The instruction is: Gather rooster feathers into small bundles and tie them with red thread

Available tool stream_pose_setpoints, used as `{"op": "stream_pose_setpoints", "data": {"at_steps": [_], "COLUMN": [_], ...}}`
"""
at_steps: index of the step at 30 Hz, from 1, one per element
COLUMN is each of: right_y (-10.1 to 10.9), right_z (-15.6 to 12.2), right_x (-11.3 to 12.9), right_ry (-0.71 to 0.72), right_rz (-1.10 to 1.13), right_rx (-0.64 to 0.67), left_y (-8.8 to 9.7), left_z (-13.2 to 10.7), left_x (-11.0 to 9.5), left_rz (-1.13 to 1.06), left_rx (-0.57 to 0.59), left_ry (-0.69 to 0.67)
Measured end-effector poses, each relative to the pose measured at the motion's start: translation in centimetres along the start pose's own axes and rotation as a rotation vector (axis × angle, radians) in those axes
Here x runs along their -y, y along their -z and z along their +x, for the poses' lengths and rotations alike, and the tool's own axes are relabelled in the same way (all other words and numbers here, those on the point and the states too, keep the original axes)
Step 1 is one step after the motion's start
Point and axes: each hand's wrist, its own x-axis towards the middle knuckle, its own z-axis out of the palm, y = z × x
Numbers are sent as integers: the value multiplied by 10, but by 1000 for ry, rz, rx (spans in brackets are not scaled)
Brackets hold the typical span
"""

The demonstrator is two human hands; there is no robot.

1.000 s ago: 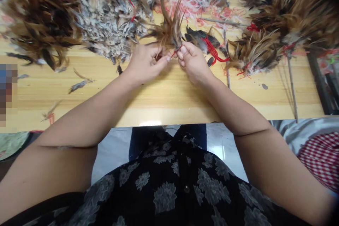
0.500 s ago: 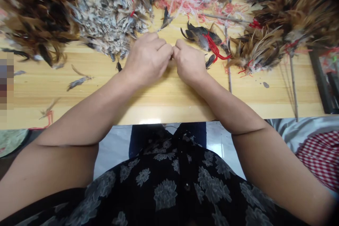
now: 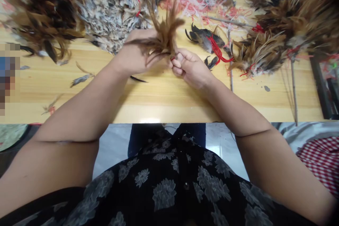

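A small bunch of brown feathers [image 3: 164,33] stands up between my two hands over the wooden table [image 3: 164,95]. My left hand [image 3: 135,56] is closed around the base of the bunch, and the feathers fan out over its back. My right hand [image 3: 192,69] pinches the same base from the right, where a bit of red string [image 3: 172,58] shows at my fingertips.
Heaps of brown feathers [image 3: 42,10] and grey speckled feathers [image 3: 111,10] fill the back left. Tied feather bundles [image 3: 265,51] with red string and thin sticks [image 3: 292,84] lie at right. Pink-red string scraps [image 3: 201,5] lie at the back. Loose feathers [image 3: 79,79] dot the near left.
Half a second ago my hands were fists pressed together low on the table with the bunch hidden. Now they have lifted and the brown feathers stand up again, leaning over my left hand.
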Motion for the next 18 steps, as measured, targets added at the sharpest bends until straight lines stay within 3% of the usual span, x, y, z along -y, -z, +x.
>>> {"op": "stream_pose_setpoints", "data": {"at_steps": [5,11,18], "right_y": [-15,-12,-12], "right_z": [-5,0,0], "right_x": [18,22,26], "right_ry": [-215,-296,-368], "right_rz": [346,493,589], "right_rx": [-162,-241,-227], "left_y": [-28,-35,-40], "left_z": [-2,-17,-7], "left_x": [18,14,30], "left_rz": [49,101,154], "left_rx": [-140,-200,-284], "left_ry": [64,-53,-377]}}
